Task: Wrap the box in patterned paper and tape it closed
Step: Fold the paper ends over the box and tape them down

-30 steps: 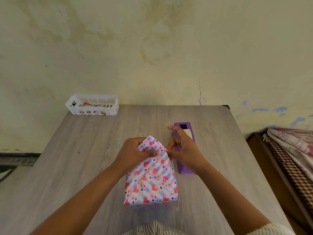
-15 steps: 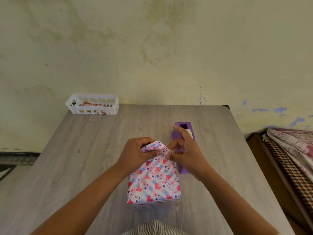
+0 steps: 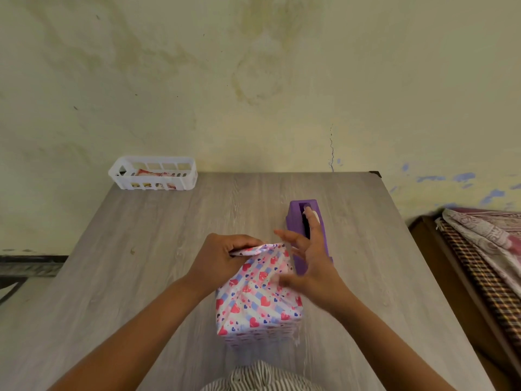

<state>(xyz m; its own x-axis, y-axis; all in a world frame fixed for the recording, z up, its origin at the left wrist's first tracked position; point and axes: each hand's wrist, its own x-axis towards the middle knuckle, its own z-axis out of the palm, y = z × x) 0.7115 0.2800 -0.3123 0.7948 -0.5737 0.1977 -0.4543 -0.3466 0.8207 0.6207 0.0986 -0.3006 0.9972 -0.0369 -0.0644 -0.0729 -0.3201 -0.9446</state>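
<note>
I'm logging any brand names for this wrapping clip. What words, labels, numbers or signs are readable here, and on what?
No text can be read in this view.
Wrapped box: printed hearts and stripes only, no words.
Purple tape dispenser: no label shows.
Packets in the white basket: red and yellow printing, too small and blurred to read.
Folded cloth at the right: pattern only, no lettering.

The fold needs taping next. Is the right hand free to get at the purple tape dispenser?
Probably yes. The right hand is open, fingers spread, holding nothing, right beside the purple tape dispenser, with nothing between them. The left hand pinches the paper fold on the box.
</note>
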